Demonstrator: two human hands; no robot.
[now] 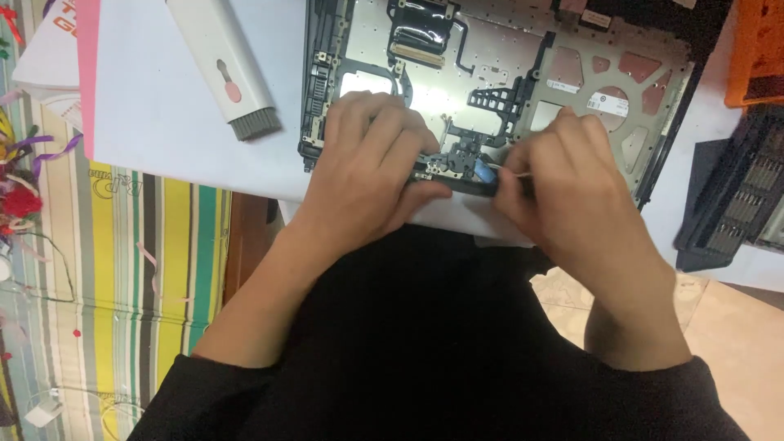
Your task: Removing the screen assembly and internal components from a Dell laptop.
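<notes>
Much of the work is covered by the two hands. The left hand (371,159) lies curled over the near edge of the laptop chassis (490,73), thumb under the edge and fingers on top, so it grips that edge; what sits beneath the palm cannot be seen. The right hand (563,175) is closed, its fingers pinched on a thin pale tool (508,172) whose short tip alone shows, pointing left toward a small blue part (483,172) between the hands. Whether the tip touches the blue part cannot be told.

The chassis is one open shell, lying on a white sheet (155,98) just ahead of the person; its far edge is cut off at the top, and its near edge is mostly hidden by the hands. Its metal plate shows one large round cut-out at the right.

One white brush (224,69) lies on the sheet, well left of the chassis, bristles toward the person; its upper end is cut off. One dark case (731,204) of slim bits sits at the right, partly out of view, and one orange thing (755,49) above it is cropped too far to identify. A striped cloth (122,269) covers the left.
</notes>
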